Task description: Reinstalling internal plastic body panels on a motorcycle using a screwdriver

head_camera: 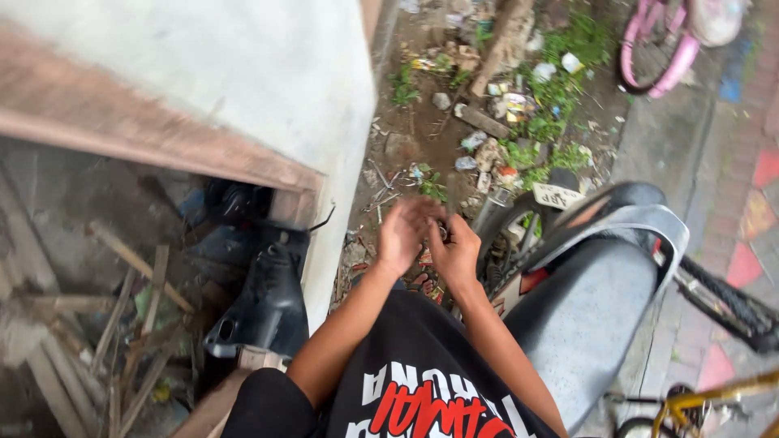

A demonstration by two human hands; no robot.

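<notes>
Black shirt with red and white print [422, 397] hanging nearest the camera, both bare forearms reaching out over it. Left hand [402, 235] and right hand [456, 253] meeting close together, palms turned toward each other; fingers [422, 209] loosely curled and blurred. A small dark object [443, 234] showing between the two hands, just beside the right fingertips; cannot tell which fingers are pinching it, or what it is. Right of the fingers, a grey motorcycle seat [580, 312] lying alongside the right forearm. Left of the fingers and lower, a black plastic panel [264, 304] leaning by the white wall [268, 81], scrap wood [122, 324] piled beyond it. Past the fingertips, bare dirt strewn with litter and weeds [519, 105]. Farthest off, a pink bicycle [661, 40] standing at the pavement edge.
</notes>
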